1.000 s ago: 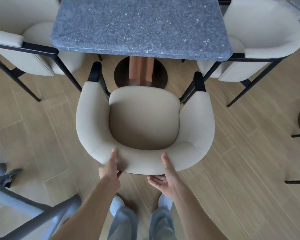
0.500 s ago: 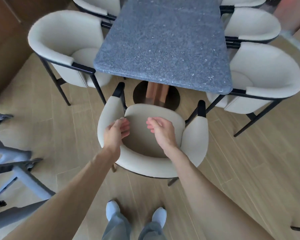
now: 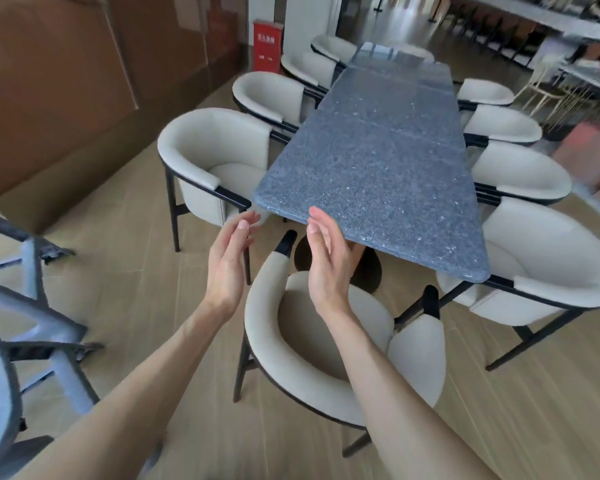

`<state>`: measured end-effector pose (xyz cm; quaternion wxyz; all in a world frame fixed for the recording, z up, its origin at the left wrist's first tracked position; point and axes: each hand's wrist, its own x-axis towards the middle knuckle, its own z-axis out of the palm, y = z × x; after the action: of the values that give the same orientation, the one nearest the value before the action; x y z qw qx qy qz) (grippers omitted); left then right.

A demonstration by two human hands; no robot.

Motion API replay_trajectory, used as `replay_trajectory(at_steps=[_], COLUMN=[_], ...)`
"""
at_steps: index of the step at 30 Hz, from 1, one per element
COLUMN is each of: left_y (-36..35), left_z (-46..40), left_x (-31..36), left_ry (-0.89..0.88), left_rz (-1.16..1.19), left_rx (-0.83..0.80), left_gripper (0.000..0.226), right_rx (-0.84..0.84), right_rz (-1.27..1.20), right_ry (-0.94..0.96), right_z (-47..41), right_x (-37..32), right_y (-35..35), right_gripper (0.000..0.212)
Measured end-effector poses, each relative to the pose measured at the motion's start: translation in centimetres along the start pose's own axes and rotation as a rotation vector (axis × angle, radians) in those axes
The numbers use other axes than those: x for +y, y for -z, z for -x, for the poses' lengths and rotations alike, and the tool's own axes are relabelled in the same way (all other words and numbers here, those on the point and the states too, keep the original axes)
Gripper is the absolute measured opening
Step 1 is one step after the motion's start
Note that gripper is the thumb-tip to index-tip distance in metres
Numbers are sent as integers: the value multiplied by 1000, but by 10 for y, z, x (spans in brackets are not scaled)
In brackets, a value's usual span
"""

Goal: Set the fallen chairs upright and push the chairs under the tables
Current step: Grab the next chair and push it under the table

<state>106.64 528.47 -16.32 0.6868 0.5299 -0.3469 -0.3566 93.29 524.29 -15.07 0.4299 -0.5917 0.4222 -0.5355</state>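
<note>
A cream round-backed chair (image 3: pixel 312 386) with black legs stands upright at the near end of the long speckled grey table (image 3: pixel 381 161), its seat partly under the tabletop. My left hand (image 3: pixel 227 265) and my right hand (image 3: pixel 328 268) are raised above the chair with palms facing each other and fingers apart, touching nothing. Both hover in front of the table's near edge.
Several matching cream chairs line both long sides of the table, such as one on the left (image 3: pixel 215 164) and one on the right (image 3: pixel 548 268). Grey metal chair frames (image 3: pixel 32 327) crowd the left edge. A red cabinet (image 3: pixel 267 46) stands by the brown wall.
My hands let go of the chair's backrest and rose, palms now facing each other. The view has tilted up, showing the whole table and room.
</note>
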Motion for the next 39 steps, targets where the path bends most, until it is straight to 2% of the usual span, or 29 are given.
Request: replay_trajectory(at_steps=[4, 10, 18, 23, 29, 34, 39], left_y=[41, 111, 214, 298, 383, 413, 420], left_z=[-32, -75, -169, -267, -417, -520, -601], left_x=[20, 29, 22, 13, 25, 23, -2], left_ry=[-77, -84, -54, -55, -30, -48, 39], left_rz=[-40, -48, -55, -126, -152, -134, -104], left_rx=[-63, -66, 73, 151, 193, 214, 147], left_gripper=[45, 37, 37, 35, 34, 36, 33], right_rx=[34, 66, 7, -49, -33, -70, 5], right_rz=[-37, -74, -47, -54, -138, -160, -173], right_ry=[4, -21, -108, -120, -231, -256, -332], right_z=[-13, -23, -80, -153, -262, -341, -401], right_x=[-10, -10, 27, 67, 93, 90, 109], right_y=[-52, -125, -225, -322, -461, -545, -593], right_gripper=[38, 42, 40, 39, 26, 23, 24])
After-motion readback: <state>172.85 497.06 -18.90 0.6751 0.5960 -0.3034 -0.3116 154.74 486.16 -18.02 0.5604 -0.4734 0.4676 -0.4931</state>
